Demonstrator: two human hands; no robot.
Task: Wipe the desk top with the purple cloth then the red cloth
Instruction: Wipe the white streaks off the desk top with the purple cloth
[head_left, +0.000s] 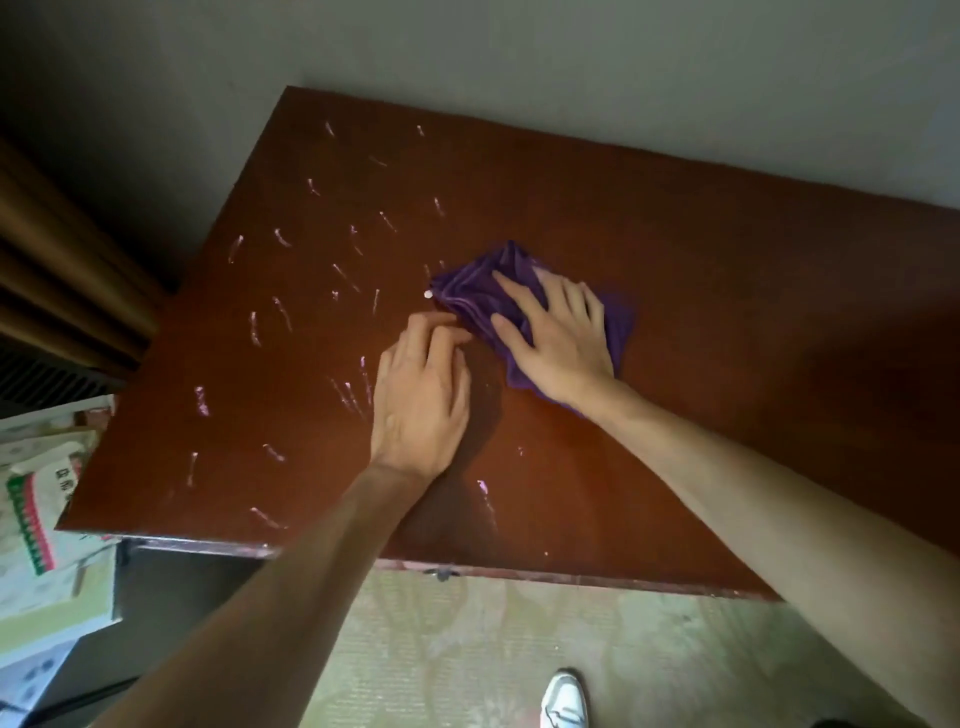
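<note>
A crumpled purple cloth (480, 293) lies near the middle of the brown desk top (727, 322). My right hand (558, 338) presses flat on the cloth with its fingers spread. My left hand (423, 400) rests on the desk just left of the cloth, its fingertips at the cloth's near-left edge; whether they pinch the fabric is unclear. Several whitish-pink smears (283, 312) streak the left half of the desk, and a small white dot (428, 294) sits at the cloth's left corner. No red cloth is in view.
The desk stands against a grey wall (571, 62). A brown curtain (57, 260) hangs at the left. Printed cardboard boxes (41, 525) are stacked below the desk's left end. My shoe (565, 699) stands on the patterned floor in front.
</note>
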